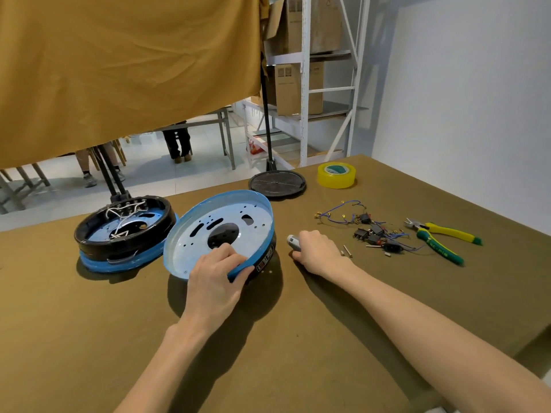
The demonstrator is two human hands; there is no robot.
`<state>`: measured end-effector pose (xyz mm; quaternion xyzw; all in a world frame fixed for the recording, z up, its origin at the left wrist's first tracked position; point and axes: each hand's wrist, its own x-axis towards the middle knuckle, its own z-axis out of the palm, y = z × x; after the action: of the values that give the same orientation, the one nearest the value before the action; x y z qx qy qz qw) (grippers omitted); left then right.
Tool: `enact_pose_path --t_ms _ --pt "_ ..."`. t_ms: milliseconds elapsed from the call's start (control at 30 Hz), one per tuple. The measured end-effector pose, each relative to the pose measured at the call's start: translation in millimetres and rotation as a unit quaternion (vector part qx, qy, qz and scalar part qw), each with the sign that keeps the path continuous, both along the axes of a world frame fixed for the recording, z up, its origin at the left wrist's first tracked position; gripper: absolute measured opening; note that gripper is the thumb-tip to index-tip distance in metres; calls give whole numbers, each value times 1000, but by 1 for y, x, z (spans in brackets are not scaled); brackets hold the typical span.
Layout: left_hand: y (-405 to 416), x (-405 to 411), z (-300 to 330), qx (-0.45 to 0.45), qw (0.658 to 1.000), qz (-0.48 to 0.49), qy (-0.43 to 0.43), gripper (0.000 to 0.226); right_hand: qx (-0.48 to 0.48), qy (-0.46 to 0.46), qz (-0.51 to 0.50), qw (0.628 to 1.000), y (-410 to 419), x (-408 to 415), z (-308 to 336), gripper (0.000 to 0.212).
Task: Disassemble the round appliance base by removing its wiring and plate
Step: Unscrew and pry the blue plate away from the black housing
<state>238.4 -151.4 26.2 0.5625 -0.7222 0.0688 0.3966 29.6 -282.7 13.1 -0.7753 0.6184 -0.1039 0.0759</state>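
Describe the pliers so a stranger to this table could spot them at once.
Start at the yellow tape roll at the table's far right edge, then come toward the camera past the tangle of wires and black switches. The pliers lie just right of that tangle, nearest the table's right edge. They alone have long yellow-and-green handles and metal jaws.

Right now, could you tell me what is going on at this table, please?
A person is taking apart round appliance bases. The left hand grips the near rim of a tilted blue-lined base shell, already stripped of wiring. The right hand holds a grey-tipped tool on the table. Removed wires and switches lie to the right, beside yellow-green pliers. A second base, still wired, sits to the left.
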Motion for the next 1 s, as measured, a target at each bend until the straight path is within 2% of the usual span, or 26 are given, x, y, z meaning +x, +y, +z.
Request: enact_pose_path --t_ms 300,400,500,567,667,800,867,1000 --pt "-15 -60 -6 60 993 -40 -88 19 -26 13 -78 997 -12 -84 6 25" --pt "-23 -72 -6 98 991 -48 -76 33 -85 -53 -89 991 -9 -90 8 27" --pt "-20 -58 0 137 983 -121 10 51 -121 -202 -79 969 0 -81 21 31" --pt "-16 -35 2 120 984 -127 37 48 -108 -327 -44 938 8 -65 39 36" --pt "-14 -3 0 101 991 -91 13 39 -80 -468 11 880 21 -36 68 45" --pt "-10 5 -8 102 991 -88 13 34 14 -651 27 759 27 -4 100 41" --pt "-6 -3 -10 100 989 -100 39 31 65 -705 26 706 24 8 110 38" --pt "-3 -26 -4 107 970 -193 106 45 98 -731 19 675 14 23 112 38"
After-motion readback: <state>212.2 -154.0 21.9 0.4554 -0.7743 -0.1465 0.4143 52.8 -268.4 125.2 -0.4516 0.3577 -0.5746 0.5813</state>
